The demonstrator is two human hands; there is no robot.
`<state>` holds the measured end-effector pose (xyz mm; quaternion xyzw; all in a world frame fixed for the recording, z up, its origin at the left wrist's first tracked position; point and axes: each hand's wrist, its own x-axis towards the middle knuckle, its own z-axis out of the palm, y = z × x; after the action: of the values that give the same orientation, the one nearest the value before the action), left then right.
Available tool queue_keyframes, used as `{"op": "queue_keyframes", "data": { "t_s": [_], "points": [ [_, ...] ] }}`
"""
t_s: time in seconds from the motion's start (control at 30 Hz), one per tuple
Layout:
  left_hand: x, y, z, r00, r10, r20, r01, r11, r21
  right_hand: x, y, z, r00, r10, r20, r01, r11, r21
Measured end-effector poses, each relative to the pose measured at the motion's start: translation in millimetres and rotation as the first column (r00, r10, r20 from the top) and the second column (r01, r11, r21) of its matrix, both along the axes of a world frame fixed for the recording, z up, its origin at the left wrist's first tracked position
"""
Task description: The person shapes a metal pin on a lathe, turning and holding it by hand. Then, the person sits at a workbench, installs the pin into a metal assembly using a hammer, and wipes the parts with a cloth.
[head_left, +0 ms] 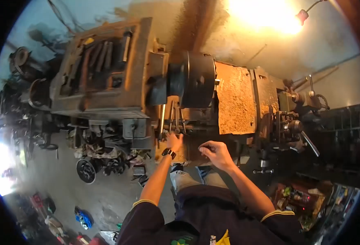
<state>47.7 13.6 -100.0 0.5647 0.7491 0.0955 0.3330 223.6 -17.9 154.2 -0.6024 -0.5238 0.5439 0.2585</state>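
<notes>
My left hand [174, 141], with a dark watch on its wrist, reaches to the lower ends of several metal hand tools [177, 118] on the lathe bed. Its fingers look stretched and apart, touching or nearly touching the tools; the exact contact is too small to tell. A long bright metal bar [162, 118] lies just left of them. In front of the lathe, my right hand [216, 153] hovers with fingers curled toward the thumb; whatever is between them, if anything, is hidden. Above both hands sits the dark round lathe chuck [200, 80].
The headstock [102, 104] carries a tray of tools on top. Right of the chuck, a board covered in metal chips [236, 100] lies over the bed. The tool post [286, 124] and a lever [310, 143] stick out at right. A crate [298, 196] stands lower right.
</notes>
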Motion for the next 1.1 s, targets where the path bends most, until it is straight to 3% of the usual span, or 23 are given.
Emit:
{"op": "queue_keyframes", "data": {
  "t_s": [0.03, 0.07, 0.1, 0.13, 0.2, 0.27, 0.3, 0.33, 0.37, 0.4, 0.43, 0.5, 0.53, 0.57, 0.6, 0.67, 0.7, 0.73, 0.9, 0.97, 1.0, 1.07, 1.1],
  "points": [
    [2, 10, -15, 0.987, 0.136, 0.084, -0.132, 0.99, -0.051, 0, 0, 3, 0.998, 0.006, 0.059, -0.006, 1.0, 0.005],
    [2, 16, -48, 0.989, 0.143, -0.026, -0.143, 0.99, 0.001, 0, -1, 3, 0.993, 0.017, 0.114, -0.018, 1.0, 0.007],
    [-1, 23, -85, 0.984, 0.146, -0.101, -0.158, 0.981, -0.114, 1, -3, -4, 0.994, -0.006, 0.11, 0.004, 1.0, 0.024],
    [-9, 45, -71, 0.988, 0.15, 0.031, -0.123, 0.899, -0.42, 2, -5, -11, 0.994, -0.029, 0.105, 0.024, 0.999, 0.047],
    [-14, 57, -107, 0.931, 0.332, 0.149, -0.247, 0.878, -0.41, 3, -4, -17, 0.992, -0.078, 0.096, 0.074, 0.996, 0.051],
    [-4, 48, -69, 0.908, 0.419, 0.02, -0.41, 0.895, -0.175, 0, -1, -9, 0.988, -0.131, 0.083, 0.131, 0.991, 0.012],
    [2, 37, -51, 0.887, 0.462, -0.007, -0.461, 0.887, 0.032, -1, 2, -7, 0.987, -0.159, 0.038, 0.158, 0.987, 0.03],
    [-1, 26, -29, 0.872, 0.476, 0.113, -0.482, 0.876, 0.027, -2, 5, -6, 0.984, -0.179, -0.01, 0.179, 0.983, 0.048],
    [-1, 5, -29, 0.851, 0.501, 0.154, -0.523, 0.836, 0.165, -3, 7, -3, 0.978, -0.196, -0.064, 0.2, 0.978, 0.063],
    [-3, -21, -33, 0.851, 0.525, 0.025, -0.51, 0.814, 0.279, -4, 12, 3, 0.972, -0.208, -0.111, 0.216, 0.974, 0.071],
    [-13, -53, -71, 0.794, 0.385, 0.471, -0.582, 0.705, 0.404, -5, 18, 10, 0.963, -0.215, -0.161, 0.231, 0.97, 0.081],
    [-24, -82, 86, 0.672, 0.264, 0.692, -0.607, 0.731, 0.311, -3, 32, 21, 0.938, -0.226, -0.261, 0.264, 0.957, 0.12],
    [-32, -98, 90, 0.681, 0.322, 0.658, -0.623, 0.727, 0.288, -2, 37, 22, 0.933, -0.228, -0.277, 0.278, 0.948, 0.155],
    [-27, -92, 149, 0.712, 0.31, 0.63, -0.638, 0.66, 0.397, -1, 43, 22, 0.927, -0.228, -0.297, 0.291, 0.938, 0.188],
    [-38, -97, 144, 0.764, 0.289, 0.577, -0.588, 0.68, 0.438, 0, 48, 22, 0.921, -0.226, -0.317, 0.303, 0.927, 0.22],
    [-46, -93, 189, 0.801, 0.283, 0.527, -0.534, 0.736, 0.416, 0, 52, 33, 0.91, -0.221, -0.35, 0.309, 0.925, 0.219],
    [-55, -89, 192, 0.874, 0.191, 0.448, -0.426, 0.743, 0.516, 1, 52, 44, 0.9, -0.225, -0.373, 0.31, 0.932, 0.185],
    [-54, -79, 223, 0.928, 0.056, 0.368, -0.305, 0.68, 0.666, 3, 51, 52, 0.89, -0.231, -0.393, 0.31, 0.939, 0.151],
    [-41, 40, 362, 0.915, -0.196, 0.352, -0.3, 0.253, 0.92, 24, 49, 61, 0.882, -0.198, -0.428, 0.347, 0.887, 0.305],
    [-26, 102, 408, 0.913, -0.191, 0.362, -0.325, 0.197, 0.925, 32, 46, 59, 0.894, -0.204, -0.398, 0.361, 0.855, 0.372],
    [-25, 140, 413, 0.862, -0.264, 0.432, -0.358, 0.285, 0.889, 36, 42, 68, 0.896, -0.216, -0.388, 0.366, 0.853, 0.372],
    [-5, 196, 441, 0.882, -0.327, 0.339, -0.284, 0.207, 0.936, 47, 30, 85, 0.914, -0.228, -0.334, 0.346, 0.868, 0.355],
    [-5, 230, 431, 0.924, -0.264, 0.278, -0.222, 0.223, 0.949, 55, 25, 89, 0.923, -0.236, -0.305, 0.339, 0.874, 0.349]
  ]
}}
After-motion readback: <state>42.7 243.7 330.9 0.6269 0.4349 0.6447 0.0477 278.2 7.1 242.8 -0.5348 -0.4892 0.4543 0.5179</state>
